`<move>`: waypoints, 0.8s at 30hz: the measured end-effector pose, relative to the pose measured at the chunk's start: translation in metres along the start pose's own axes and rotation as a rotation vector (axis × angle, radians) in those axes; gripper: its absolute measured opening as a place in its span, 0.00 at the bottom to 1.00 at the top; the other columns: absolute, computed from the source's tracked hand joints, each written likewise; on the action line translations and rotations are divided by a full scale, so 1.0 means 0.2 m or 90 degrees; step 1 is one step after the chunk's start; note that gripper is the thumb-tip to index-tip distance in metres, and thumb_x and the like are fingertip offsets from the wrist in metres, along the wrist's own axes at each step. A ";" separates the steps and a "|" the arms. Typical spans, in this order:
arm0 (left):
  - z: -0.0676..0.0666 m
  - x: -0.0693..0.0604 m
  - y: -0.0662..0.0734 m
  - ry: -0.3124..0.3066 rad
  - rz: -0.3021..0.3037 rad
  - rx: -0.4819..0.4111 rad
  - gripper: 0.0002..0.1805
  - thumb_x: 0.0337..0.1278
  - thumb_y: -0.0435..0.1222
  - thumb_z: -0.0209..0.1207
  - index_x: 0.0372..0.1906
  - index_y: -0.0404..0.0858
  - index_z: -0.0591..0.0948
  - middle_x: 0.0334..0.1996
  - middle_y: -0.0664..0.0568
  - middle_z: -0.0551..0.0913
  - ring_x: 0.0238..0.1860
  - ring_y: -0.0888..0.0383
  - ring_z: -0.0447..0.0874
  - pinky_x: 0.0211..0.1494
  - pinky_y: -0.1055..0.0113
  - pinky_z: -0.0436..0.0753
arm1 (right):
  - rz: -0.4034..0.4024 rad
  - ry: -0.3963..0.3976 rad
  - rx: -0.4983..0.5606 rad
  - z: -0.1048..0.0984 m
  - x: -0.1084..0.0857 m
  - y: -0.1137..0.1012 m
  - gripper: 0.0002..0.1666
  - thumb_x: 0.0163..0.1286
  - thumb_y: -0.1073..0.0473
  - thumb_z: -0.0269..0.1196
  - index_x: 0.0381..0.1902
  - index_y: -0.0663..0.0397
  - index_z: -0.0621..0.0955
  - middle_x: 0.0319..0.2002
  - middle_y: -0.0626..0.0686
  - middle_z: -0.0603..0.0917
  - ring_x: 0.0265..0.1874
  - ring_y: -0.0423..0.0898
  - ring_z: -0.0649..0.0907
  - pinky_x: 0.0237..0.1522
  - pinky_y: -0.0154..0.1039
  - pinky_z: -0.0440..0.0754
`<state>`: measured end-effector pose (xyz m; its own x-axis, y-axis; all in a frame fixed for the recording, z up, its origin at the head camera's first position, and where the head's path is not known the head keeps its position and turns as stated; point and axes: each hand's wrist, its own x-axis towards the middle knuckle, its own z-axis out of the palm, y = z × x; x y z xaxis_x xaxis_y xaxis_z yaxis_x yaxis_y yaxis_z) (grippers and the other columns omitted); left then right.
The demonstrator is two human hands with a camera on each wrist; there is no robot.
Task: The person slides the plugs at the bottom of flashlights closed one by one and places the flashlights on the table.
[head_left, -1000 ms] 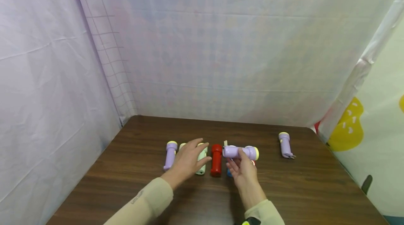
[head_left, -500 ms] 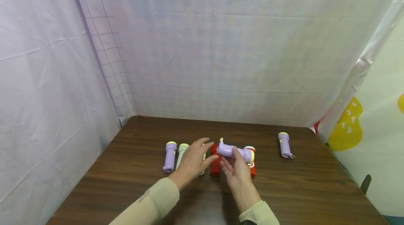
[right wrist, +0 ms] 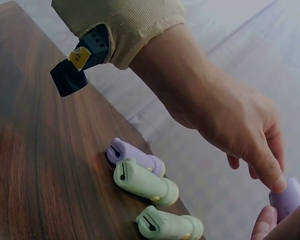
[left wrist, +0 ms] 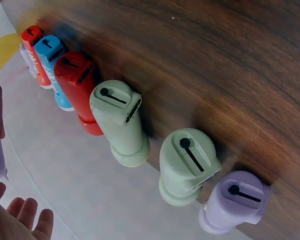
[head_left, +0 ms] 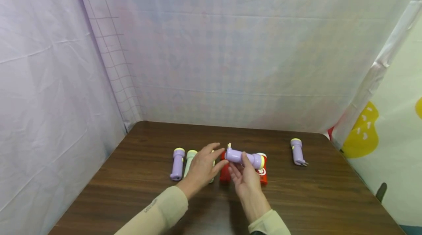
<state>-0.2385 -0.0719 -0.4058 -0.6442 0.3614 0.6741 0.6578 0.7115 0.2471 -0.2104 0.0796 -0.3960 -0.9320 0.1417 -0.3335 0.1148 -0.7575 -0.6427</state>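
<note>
A lilac plastic flashlight (head_left: 235, 155) is held sideways above the table in my right hand (head_left: 249, 185), thumb on top and fingers underneath. Its yellow-rimmed head points right; pale plug prongs (head_left: 229, 146) stand up at the tail. My left hand (head_left: 201, 167) hovers with loosely bent, spread fingers beside that tail. In the right wrist view, the left hand's thumb (right wrist: 274, 181) overlaps the flashlight's end; contact is hard to confirm. Beneath the hands lie a plain red flashlight (head_left: 225, 174) and a red one with a white pattern (head_left: 263, 177).
Two pale green flashlights (left wrist: 120, 135) and a lilac one (left wrist: 232, 202) lie at the left of the row. A blue flashlight (left wrist: 51, 50) sits between the red ones. Another lilac flashlight (head_left: 298, 152), prongs out, lies far right on the brown wooden table (head_left: 316, 198).
My right hand has brought the lilac flashlight left and tilted its head slightly down toward me. My left hand has shifted a little right, toward the prong end.
</note>
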 end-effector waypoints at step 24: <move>0.01 0.00 0.00 0.046 0.029 0.021 0.22 0.57 0.43 0.69 0.54 0.36 0.85 0.55 0.42 0.82 0.54 0.47 0.82 0.55 0.55 0.80 | -0.004 0.001 0.006 0.02 -0.01 0.02 0.18 0.74 0.50 0.60 0.49 0.54 0.69 0.33 0.55 0.82 0.29 0.44 0.86 0.35 0.35 0.83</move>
<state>-0.2385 -0.0708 -0.4078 -0.5835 0.3503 0.7326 0.6718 0.7151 0.1931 -0.2106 0.0733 -0.3952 -0.9319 0.1477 -0.3312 0.1059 -0.7627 -0.6381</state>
